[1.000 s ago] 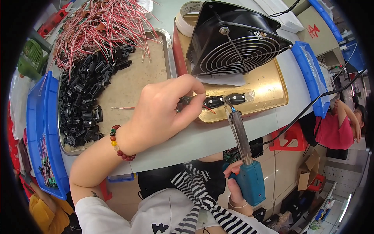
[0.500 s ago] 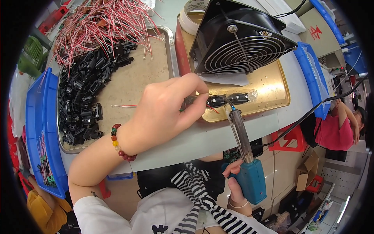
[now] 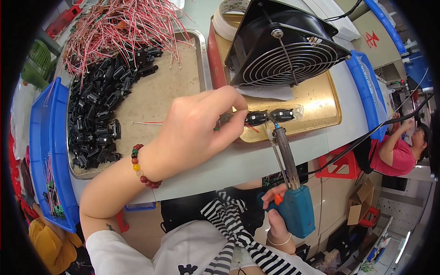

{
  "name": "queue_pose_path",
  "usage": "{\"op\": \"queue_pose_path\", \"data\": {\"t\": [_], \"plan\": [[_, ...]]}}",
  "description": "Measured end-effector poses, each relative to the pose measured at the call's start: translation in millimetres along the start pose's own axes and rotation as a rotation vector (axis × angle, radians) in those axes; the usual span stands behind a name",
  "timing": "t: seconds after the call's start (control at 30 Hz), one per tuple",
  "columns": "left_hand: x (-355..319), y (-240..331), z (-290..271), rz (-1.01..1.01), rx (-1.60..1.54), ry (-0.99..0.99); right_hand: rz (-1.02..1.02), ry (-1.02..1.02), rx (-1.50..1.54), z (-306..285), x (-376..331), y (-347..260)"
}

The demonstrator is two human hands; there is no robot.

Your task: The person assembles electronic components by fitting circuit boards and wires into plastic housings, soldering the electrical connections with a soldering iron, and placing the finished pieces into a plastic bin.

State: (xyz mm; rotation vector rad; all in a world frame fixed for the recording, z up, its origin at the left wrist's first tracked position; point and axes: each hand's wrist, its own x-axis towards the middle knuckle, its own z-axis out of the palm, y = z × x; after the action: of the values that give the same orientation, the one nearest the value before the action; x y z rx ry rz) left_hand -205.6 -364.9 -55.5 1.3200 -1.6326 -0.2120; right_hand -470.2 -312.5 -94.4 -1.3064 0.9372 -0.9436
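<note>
Left hand (image 3: 195, 130) pinches a small black connector (image 3: 255, 118) on the gold tray (image 3: 321, 107); right hand (image 3: 277, 215) is closed around the soldering gun (image 3: 293, 201). Connector probably light, rigid; best held by its body.

Grey workbench (image 3: 256, 160); red stool (image 3: 339, 165), cardboard box (image 3: 360, 201) on floor beyond.

The left hand (image 3: 197, 128) hides its fingers' grip on the black connector (image 3: 255, 118).
</note>
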Motion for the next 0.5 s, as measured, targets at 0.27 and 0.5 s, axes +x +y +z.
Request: {"op": "queue_pose_path", "data": {"t": [0.27,0.5], "plan": [[0.0,0.0,-0.1,0.009,-0.009,0.013,0.077,0.029,0.117,4.8,-1.4,-19.8],[-0.2,-0.2,-0.9,0.006,-0.001,0.007,0.068,0.038,0.120,5.7,0.5,-15.3]]}}
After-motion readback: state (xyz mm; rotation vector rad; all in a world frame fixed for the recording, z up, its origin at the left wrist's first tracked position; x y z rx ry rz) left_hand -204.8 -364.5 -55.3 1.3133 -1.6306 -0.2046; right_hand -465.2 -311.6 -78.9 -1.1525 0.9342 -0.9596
